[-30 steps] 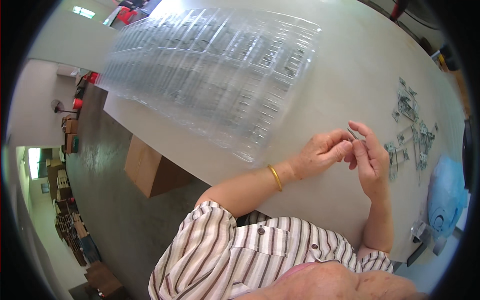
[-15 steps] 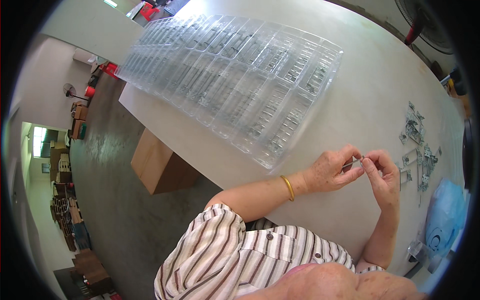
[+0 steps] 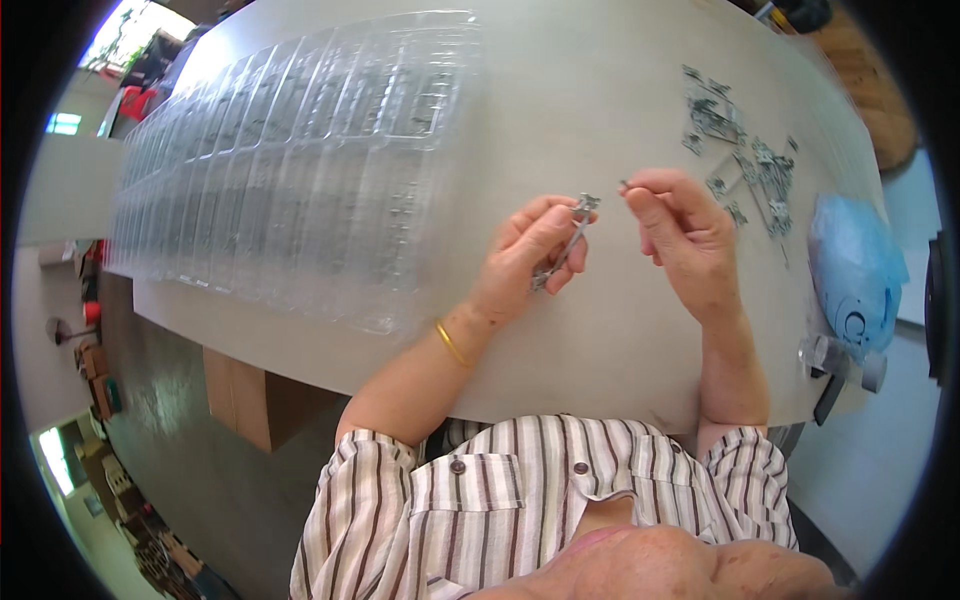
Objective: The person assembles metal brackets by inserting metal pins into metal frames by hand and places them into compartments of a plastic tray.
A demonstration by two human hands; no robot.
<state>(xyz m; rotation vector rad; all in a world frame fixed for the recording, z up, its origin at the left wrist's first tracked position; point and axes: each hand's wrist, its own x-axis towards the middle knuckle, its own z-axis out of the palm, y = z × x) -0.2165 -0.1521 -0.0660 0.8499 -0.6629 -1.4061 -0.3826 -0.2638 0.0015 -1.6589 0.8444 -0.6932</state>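
My left hand (image 3: 520,262) is closed around a slim metal part (image 3: 574,243), a narrow grey bar with a wider bracket-like end at the top. Its exact kind does not show. To the right and a short way apart, my right hand (image 3: 690,235) pinches a tiny grey metal piece (image 3: 623,186) between thumb and forefinger; it is too small to name. Both hands are raised over the pale table (image 3: 580,360). Beyond the right hand lies a loose pile of similar grey metal parts (image 3: 772,185), some tangled together.
Clear plastic trays (image 3: 290,150) with long compartments, metal parts showing in them, cover the table's left side. At the right edge sit a blue plastic bag (image 3: 858,270) and a clear plastic container (image 3: 825,352). A cardboard box (image 3: 240,400) stands below the table's left front edge.
My hands, close together before, have moved apart. The metal part now shows upright in the left hand. The view has swung right, so trays and pile appear farther left.
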